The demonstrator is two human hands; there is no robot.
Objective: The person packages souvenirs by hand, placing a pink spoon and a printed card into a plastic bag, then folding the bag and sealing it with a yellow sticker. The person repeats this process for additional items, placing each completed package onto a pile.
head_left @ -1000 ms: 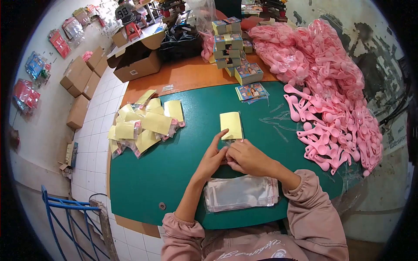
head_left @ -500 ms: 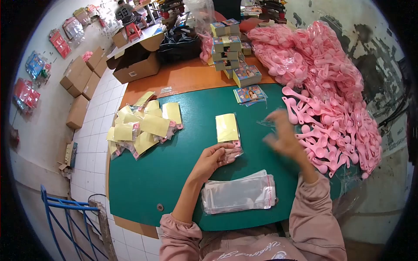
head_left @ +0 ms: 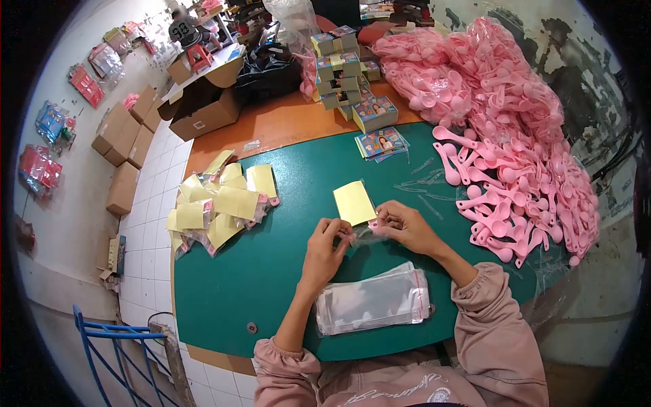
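Note:
A clear plastic bag with a yellow card inside lies at the middle of the green table. Both hands pinch its near end: my left hand at the left corner, my right hand at the right, beside a bit of pink showing through the plastic. Just below them rests a stack of empty clear bags. Loose pink spoons spread over the table's right side. To the left is a pile of filled bags with yellow cards.
Behind are stacked card bundles, a few loose cards, an open cardboard box and a black bag. Bagged pink spoons heap at the back right. Plastic strips lie near the spoons. A person sits far off.
My right hand has come in from the right and now grips the bag's near end. My left hand has closed on the left corner. The bag has tilted slightly.

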